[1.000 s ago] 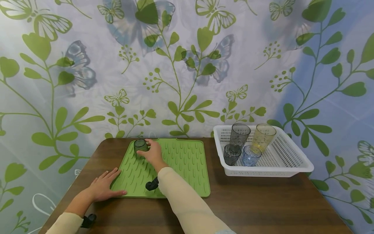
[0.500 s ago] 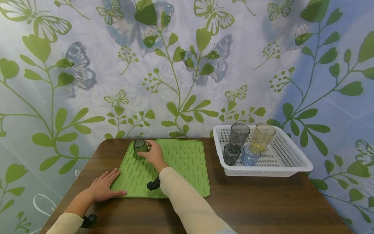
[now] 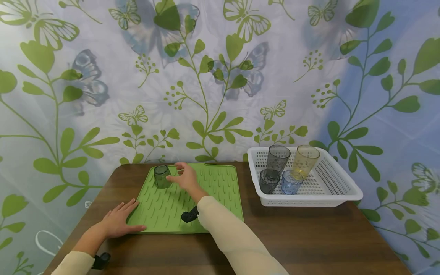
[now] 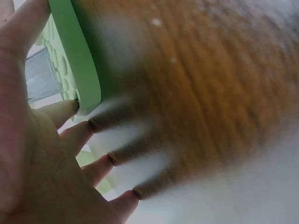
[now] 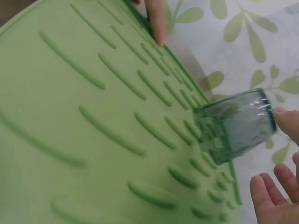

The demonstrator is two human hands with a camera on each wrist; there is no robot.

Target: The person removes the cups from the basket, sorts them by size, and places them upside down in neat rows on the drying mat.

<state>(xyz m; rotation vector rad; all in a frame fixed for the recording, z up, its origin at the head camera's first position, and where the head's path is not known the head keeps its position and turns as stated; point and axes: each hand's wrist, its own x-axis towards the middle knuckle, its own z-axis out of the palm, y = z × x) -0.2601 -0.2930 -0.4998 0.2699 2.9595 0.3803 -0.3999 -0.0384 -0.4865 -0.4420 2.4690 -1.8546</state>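
Note:
A small green-tinted drinking glass (image 3: 162, 177) stands on end near the far left corner of the green ridged drying mat (image 3: 213, 198). Just to its right is my right hand (image 3: 187, 178), thumb and fingers spread apart and no longer around the glass. In the right wrist view the thumb (image 5: 287, 122) is close to the glass's (image 5: 238, 125) upper end; whether it touches is hard to tell. My left hand (image 3: 118, 219) lies spread at the mat's near left corner. In the left wrist view its fingertips (image 4: 125, 201) meet the brown tabletop beside the mat edge (image 4: 84, 60).
At the right stands a white perforated basket (image 3: 338, 179). It holds a tall grey glass (image 3: 277, 158), a tall yellow glass (image 3: 305, 162), a short grey glass (image 3: 269, 182) and a short blue glass (image 3: 292, 183). A patterned curtain (image 3: 213, 76) hangs behind the wooden table (image 3: 292, 229).
My right hand has let go of the green glass and drawn back slightly to the right. The glass stays on the mat, and my left hand keeps its place. The head view has shifted slightly.

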